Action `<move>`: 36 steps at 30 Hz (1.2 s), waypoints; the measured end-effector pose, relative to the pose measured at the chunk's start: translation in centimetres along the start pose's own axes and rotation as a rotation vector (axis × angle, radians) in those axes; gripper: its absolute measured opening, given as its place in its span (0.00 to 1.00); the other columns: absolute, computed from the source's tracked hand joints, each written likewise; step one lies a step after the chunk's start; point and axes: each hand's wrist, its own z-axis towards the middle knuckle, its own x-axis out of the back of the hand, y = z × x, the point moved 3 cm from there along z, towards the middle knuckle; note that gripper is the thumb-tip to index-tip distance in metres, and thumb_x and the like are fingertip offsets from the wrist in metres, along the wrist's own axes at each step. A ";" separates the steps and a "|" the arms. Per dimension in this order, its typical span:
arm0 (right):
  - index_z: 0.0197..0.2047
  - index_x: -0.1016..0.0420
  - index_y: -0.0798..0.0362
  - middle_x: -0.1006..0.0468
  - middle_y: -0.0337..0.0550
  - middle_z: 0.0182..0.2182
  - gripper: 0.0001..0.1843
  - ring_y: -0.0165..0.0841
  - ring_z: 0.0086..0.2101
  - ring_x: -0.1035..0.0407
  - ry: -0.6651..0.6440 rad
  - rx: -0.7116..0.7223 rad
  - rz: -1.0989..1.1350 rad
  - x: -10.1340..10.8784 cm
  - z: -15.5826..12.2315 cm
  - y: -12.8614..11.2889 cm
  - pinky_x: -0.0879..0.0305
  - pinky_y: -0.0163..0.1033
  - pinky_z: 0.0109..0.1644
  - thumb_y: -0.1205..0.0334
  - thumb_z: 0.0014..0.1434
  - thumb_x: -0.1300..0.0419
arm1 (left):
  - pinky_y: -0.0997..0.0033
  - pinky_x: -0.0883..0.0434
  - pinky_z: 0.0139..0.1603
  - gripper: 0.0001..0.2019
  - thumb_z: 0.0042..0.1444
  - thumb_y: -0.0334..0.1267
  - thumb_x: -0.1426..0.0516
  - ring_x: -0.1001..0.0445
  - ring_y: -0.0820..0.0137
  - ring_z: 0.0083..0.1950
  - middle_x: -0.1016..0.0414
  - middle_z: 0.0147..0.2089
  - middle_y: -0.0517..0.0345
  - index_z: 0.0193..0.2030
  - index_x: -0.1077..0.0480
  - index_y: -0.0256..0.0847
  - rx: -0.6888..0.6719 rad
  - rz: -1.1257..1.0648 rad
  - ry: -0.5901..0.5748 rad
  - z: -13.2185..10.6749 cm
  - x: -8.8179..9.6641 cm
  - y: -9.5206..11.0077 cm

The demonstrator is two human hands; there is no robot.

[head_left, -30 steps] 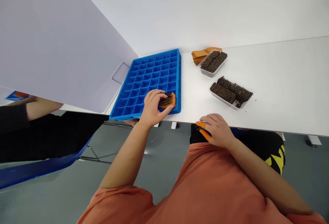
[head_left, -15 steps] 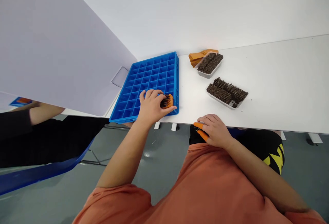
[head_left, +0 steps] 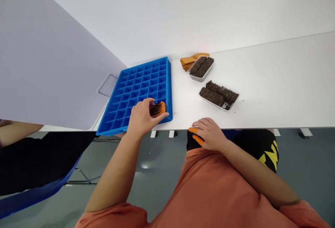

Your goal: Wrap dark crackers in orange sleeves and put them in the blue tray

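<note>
My left hand point(head_left: 141, 117) is over the near right corner of a blue divided tray point(head_left: 104, 125). Its thumb and fingers close around a row of small orange envelopes point(head_left: 161, 108) standing in that corner, their dark openings showing. My fingers hide part of the row. Lower right, my right hand point(head_left: 210, 135) rests at the table's front edge by my lap, holding nothing, fingers loosely stretched. Orange finger cots point(head_left: 198, 139) cover two of its fingertips.
Two clear plastic tubs hold rows of thin dark brown pieces: a back tub point(head_left: 201, 79) and a front tub point(head_left: 213, 103). Flat orange envelopes point(head_left: 187, 62) lie behind the back one. Dark crumbs dot the white table point(head_left: 274, 92). A partition point(head_left: 65, 64) stands left, with another person's arm point(head_left: 19, 129) beyond.
The whole view has shifted, so the tray and tubs appear further left. My left fingers have drawn in around the envelopes in the corner. My right hand stays resting.
</note>
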 end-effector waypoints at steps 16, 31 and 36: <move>0.51 0.21 0.52 0.20 0.48 0.54 0.12 0.43 0.51 0.33 -0.027 0.005 -0.004 0.0 0.1 0.0 0.36 0.52 0.59 0.60 0.67 0.40 | 0.66 0.36 0.33 0.28 0.49 0.69 0.37 0.26 0.62 0.34 0.23 0.34 0.55 0.37 0.30 0.44 0.061 -0.073 -0.203 1.3 -1.3 0.1; 0.51 0.21 0.54 0.21 0.48 0.54 0.13 0.43 0.51 0.34 -0.025 0.011 -0.007 -0.3 0.1 0.1 0.38 0.51 0.59 0.59 0.67 0.41 | 0.55 0.27 0.57 0.33 0.56 0.67 0.43 0.25 0.48 0.61 0.23 0.61 0.48 0.58 0.28 0.45 0.022 0.020 -0.351 4.4 3.6 2.2; 0.54 0.22 0.53 0.21 0.48 0.54 0.15 0.42 0.51 0.34 -0.014 0.032 -0.029 -0.4 0.1 0.1 0.38 0.51 0.58 0.58 0.68 0.42 | 0.56 0.33 0.69 0.30 0.61 0.58 0.45 0.30 0.54 0.68 0.28 0.68 0.55 0.66 0.32 0.48 -0.235 -0.035 -0.352 8.3 5.2 7.6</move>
